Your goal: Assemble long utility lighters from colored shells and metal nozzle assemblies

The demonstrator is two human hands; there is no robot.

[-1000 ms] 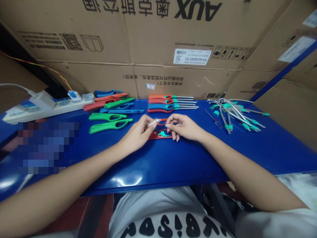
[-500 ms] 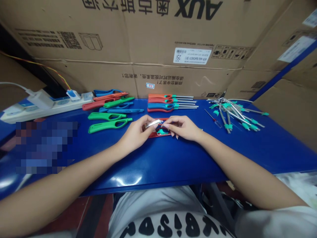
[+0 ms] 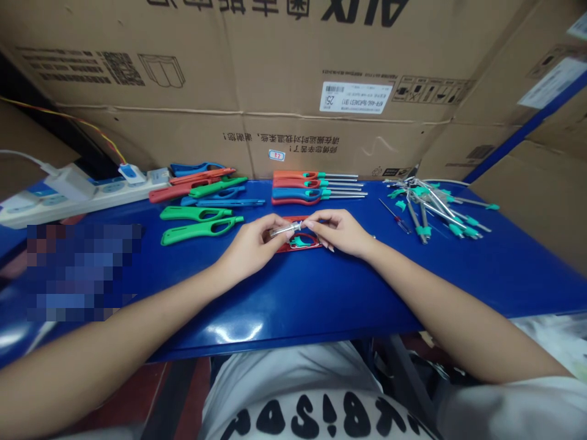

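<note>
My left hand [image 3: 250, 247] pinches a small clear tube [image 3: 285, 230] at the middle of the blue table [image 3: 293, 293]. My right hand [image 3: 337, 230] meets it from the right, its fingertips closed on the tube's right end. Under both hands lies a red lighter shell [image 3: 300, 243] with a teal trigger piece inside; the hands hide most of it.
Green, red and blue handle shells [image 3: 202, 201] lie back left. Assembled lighters [image 3: 312, 188] are lined up behind my hands. A heap of metal rods with teal ends [image 3: 433, 205] sits back right, a power strip [image 3: 68, 192] far left. Cardboard boxes [image 3: 293, 91] wall the back.
My hands have drawn closer together over the red shell, and the clear tube now spans between both sets of fingertips. The view has dipped slightly.
</note>
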